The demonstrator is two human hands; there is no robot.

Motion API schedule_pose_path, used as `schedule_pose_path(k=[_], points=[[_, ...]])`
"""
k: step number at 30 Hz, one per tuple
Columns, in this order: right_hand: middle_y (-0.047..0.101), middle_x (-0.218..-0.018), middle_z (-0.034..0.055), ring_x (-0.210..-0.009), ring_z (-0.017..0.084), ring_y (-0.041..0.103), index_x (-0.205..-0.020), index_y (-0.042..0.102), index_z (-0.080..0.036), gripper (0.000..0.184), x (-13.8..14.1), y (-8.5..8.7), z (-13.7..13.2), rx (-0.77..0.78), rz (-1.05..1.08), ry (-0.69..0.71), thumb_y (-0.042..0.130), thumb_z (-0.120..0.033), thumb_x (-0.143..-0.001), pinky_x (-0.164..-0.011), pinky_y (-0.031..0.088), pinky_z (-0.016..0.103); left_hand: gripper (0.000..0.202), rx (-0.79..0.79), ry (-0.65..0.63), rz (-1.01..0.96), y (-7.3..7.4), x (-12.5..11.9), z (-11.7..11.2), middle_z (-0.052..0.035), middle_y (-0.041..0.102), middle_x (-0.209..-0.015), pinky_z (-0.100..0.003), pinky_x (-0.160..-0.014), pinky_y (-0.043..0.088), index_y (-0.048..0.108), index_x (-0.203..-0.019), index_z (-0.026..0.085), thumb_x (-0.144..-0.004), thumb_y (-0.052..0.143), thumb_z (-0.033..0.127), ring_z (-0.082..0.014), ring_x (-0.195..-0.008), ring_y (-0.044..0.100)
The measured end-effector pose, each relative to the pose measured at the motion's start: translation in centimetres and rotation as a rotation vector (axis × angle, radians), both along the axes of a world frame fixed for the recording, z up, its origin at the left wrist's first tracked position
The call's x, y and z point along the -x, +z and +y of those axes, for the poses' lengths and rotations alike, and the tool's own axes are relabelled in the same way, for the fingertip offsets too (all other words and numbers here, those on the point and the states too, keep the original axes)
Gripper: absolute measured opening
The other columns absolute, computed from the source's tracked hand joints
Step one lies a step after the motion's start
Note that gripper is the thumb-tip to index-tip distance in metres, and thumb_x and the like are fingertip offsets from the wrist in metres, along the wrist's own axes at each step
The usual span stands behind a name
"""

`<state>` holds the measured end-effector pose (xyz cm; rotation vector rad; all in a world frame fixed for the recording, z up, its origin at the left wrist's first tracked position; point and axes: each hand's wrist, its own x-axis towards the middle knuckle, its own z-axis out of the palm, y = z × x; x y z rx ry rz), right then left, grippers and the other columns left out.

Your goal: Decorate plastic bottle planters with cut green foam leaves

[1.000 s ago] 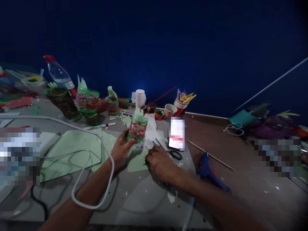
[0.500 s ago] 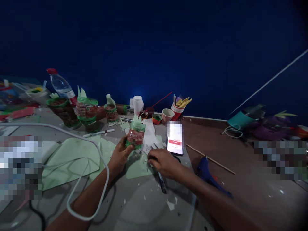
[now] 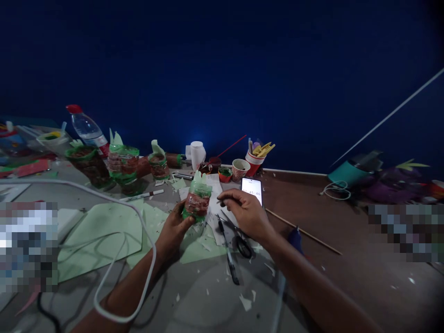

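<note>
Container (image 3: 197, 203) sits clasped in the left hand (image 3: 173, 227), seemingly for steadiness, the right hand (image 3: 249, 212) bunched beside it, grip unclear.

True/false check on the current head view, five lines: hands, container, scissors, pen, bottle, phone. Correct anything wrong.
1. The left hand holds the green-and-brown container. True.
2. The right hand grips the scissors by their handles. False: the scissors lie on the table, handles free.
3. The pen lies beside the scissors. True.
4. The bottle has a blue cap. False: its cap is red.
5. The phone has a dark screen. False: the screen is lit, partly behind the right hand.
</note>
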<state>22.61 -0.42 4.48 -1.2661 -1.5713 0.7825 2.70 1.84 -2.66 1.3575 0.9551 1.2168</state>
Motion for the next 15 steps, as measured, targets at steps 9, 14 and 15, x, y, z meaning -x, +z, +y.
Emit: schedule_pose_path(k=[9, 14, 15], points=[[0.066, -0.085, 0.0034, -0.072, 0.015, 0.059, -0.085, 0.068, -0.018, 0.018, 1.2, -0.4, 0.8, -0.041, 0.127, -0.073, 0.052, -0.02, -0.077, -0.069, 0.047, 0.027, 0.052, -0.003, -0.022, 0.024, -0.9, 0.1, 0.1, -0.0114, 0.063, -0.117, -0.041, -0.097, 0.04, 0.054, -0.114, 0.019, -0.069, 0.069, 0.038, -0.0287, -0.109, 0.057], [0.062, -0.073, -0.0005, -0.061, 0.012, 0.055, -0.094, 0.063, -0.018, 0.022, 1.8, -1.2, 0.9, 0.027, 0.286, -0.095, 0.056, -0.021, -0.074, -0.06, 0.045, 0.024, 0.052, -0.021, -0.015, 0.077, -0.7, 0.0, -0.1, -0.0111, 0.065, -0.113, -0.04, -0.093, 0.043, 0.053, -0.115, 0.018, -0.069, 0.069, 0.037, -0.0292, -0.105, 0.059], [0.061, -0.072, -0.0009, -0.06, 0.012, 0.054, -0.092, 0.063, -0.018, 0.02, 1.9, -1.4, 0.9, 0.033, 0.299, -0.105, 0.056, -0.022, -0.074, -0.059, 0.044, 0.024, 0.054, -0.023, -0.015, 0.088, -0.6, 0.0, -0.2, -0.0111, 0.065, -0.112, -0.04, -0.092, 0.043, 0.052, -0.115, 0.018, -0.068, 0.07, 0.037, -0.0293, -0.104, 0.059]])
